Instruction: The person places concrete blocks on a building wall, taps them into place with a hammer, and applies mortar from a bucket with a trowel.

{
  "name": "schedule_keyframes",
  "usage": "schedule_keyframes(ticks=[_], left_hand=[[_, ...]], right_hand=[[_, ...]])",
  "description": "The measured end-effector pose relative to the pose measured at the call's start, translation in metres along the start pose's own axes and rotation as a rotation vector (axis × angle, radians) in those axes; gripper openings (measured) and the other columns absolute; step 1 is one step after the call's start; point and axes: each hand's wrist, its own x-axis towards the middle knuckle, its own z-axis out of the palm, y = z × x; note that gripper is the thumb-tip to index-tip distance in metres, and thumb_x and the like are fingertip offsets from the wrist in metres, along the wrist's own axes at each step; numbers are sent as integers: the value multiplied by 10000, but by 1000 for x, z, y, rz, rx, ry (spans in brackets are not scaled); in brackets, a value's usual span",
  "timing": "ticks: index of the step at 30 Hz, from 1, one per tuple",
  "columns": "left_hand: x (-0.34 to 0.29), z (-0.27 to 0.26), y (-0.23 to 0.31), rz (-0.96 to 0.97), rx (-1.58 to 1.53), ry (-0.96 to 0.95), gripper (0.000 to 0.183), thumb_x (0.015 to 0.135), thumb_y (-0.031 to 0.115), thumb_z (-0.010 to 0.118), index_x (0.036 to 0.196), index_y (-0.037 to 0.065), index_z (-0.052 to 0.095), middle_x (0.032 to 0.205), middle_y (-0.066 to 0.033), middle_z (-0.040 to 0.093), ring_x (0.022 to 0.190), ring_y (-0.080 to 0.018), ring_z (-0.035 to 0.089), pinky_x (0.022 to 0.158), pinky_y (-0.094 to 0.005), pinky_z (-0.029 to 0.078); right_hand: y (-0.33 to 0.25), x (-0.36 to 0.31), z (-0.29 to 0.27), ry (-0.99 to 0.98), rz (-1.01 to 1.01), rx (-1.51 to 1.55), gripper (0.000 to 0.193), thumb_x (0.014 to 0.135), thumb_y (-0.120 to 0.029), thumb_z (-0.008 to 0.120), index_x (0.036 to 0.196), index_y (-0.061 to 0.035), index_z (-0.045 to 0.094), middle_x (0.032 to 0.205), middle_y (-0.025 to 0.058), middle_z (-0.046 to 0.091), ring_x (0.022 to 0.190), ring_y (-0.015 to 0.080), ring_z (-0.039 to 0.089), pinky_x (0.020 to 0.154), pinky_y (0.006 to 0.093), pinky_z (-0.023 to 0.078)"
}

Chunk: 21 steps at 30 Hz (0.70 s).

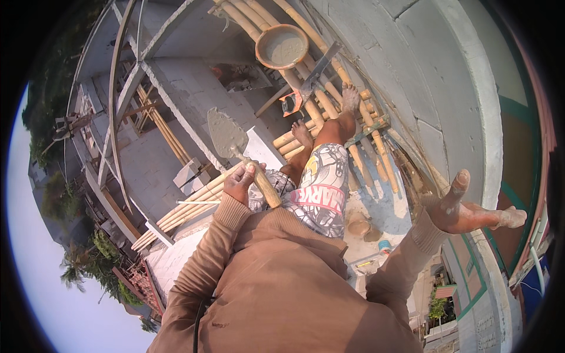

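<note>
My left hand [240, 183] is closed around the wooden handle of a pointed trowel [228, 134], in front of my body. Grey mortar coats the trowel's blade, which points up and away to the left. To the right, my right hand [462, 213] is held out with its fingers spread, beside the grey block wall [426, 73]; nothing is in it, and whether it touches the wall I cannot tell. Pale residue marks its fingertips. Beyond my feet, a round brown basin [259, 52] of wet mortar [284, 47] rests on bamboo poles.
My bare feet are on a bamboo scaffold [321, 117] raised above the ground. A handsaw [321, 66] with an orange handle lies across the poles near my feet. Concrete beams [176, 112] stand at the left. A bucket [358, 223] is far below.
</note>
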Motion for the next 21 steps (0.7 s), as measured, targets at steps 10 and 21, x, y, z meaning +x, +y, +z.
schedule_keyframes(ticks=[10,21], left_hand=[[-8,-6,-16,-24,15,7,371,960,312,626,1113,-26,640,1064,-106,705,1045,-172,612,966,-325,447],[0,-19,-22,187,-43,22,440,954,337,621,1142,-60,637,1086,-106,696,1049,-173,608,994,-335,432]], right_hand=[[-25,-34,24,33,-240,223,1070,825,-458,705,1524,20,50,1543,271,167,1445,400,166,1174,564,122],[-5,68,32,-111,3,-297,451,907,-297,633,1272,-35,600,1334,99,569,1271,322,428,1070,507,298]])
